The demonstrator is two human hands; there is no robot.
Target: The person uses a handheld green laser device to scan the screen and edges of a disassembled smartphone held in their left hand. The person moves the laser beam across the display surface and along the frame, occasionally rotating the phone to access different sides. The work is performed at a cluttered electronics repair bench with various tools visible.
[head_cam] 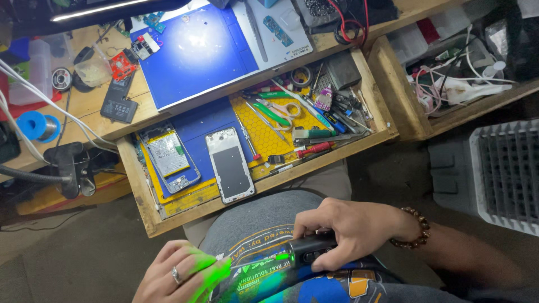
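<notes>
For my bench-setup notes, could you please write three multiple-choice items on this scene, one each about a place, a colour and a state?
1. Where does the phone frame lie?
A. in the open wooden drawer
B. on the blue mat on the desk
C. on the person's lap

2. What colour is the light on the left hand?
A. red
B. green
C. white

3. What is the right hand doing?
A. resting open
B. gripping a dark handheld tool
C. holding scissors

Answers: 1 A, the frame lies in the drawer beside an opened phone; 2 B, a green glow covers the fingers; 3 B, the fingers wrap round the tool.
</notes>
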